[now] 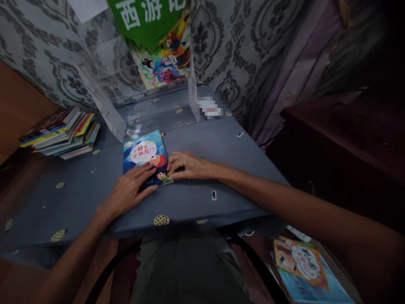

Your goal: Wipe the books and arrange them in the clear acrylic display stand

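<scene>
Blue book [144, 147] inside table's front edge [186, 215], prone to creasing if tugged by curled right hand [188, 164], grip unclear, against open left hand [129, 188] resting flat.

Bare forearms [262, 188] and bare, slender fingers [144, 171], with plain, dark grey-green, softly creased clothing [186, 270].

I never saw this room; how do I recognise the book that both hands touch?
On the blue-grey tablecloth, look in front of the clear stand. A blue book lies there, the left hand on its cover, the right hand at its edge. Unlike the pile of books, it lies alone and shows orange fish.
</scene>
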### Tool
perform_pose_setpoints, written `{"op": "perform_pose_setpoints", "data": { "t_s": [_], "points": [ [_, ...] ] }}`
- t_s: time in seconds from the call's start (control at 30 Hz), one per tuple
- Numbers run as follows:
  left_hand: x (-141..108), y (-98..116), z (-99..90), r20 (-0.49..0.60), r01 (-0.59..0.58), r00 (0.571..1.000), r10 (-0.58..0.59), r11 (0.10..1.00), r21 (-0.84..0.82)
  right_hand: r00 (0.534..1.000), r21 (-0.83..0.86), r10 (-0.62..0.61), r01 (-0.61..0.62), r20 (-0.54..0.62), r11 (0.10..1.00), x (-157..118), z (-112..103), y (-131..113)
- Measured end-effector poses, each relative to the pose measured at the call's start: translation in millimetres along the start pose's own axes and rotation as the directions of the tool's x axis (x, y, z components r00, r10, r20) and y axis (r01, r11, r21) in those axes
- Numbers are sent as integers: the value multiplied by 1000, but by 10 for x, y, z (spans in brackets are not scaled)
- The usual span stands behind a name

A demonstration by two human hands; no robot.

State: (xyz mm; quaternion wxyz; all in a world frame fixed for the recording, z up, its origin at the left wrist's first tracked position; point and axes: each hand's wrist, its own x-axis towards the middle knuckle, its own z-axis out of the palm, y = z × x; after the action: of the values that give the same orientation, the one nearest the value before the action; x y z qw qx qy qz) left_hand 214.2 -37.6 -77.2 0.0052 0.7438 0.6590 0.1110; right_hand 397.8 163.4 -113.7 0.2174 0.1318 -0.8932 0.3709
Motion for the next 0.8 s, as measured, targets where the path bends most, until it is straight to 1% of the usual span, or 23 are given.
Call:
{"op": "perform_pose_setpoints", "data": {
  "t_s": [0.1,0.2,0.3,0.4,0.47,0.53,0.7,0.8],
  "points": [
    [-26,-84,4,-23,70,997,-72,995,-77,999,-22,48,-48,7,999,-6,13,-35],
    [-60,-266,50,-85,205,974,-209,977,-55,995,-36,94,-94,22,995,-10,7,-66],
    [-74,-471,95,-104,385,916,-387,922,-38,989,-74,143,-140,43,987,3,-21,-75],
    [-51,-601,101,-43,516,853,-519,854,-68,971,-150,233,-223,52,963,60,-53,-39],
    [-19,-641,94,0,547,836,-548,833,-80,954,-209,293,-276,57,938,140,-72,21],
    [13,-664,90,13,545,838,-546,834,-85,938,-263,342,-316,57,911,260,-91,112],
    [52,-722,93,-4,539,838,-545,830,-141,881,-389,473,-432,13,814,645,-131,394],
    [77,-749,67,-46,510,843,-536,824,-247,855,-434,516,-484,-50,760,793,-113,508]
  ]
}}
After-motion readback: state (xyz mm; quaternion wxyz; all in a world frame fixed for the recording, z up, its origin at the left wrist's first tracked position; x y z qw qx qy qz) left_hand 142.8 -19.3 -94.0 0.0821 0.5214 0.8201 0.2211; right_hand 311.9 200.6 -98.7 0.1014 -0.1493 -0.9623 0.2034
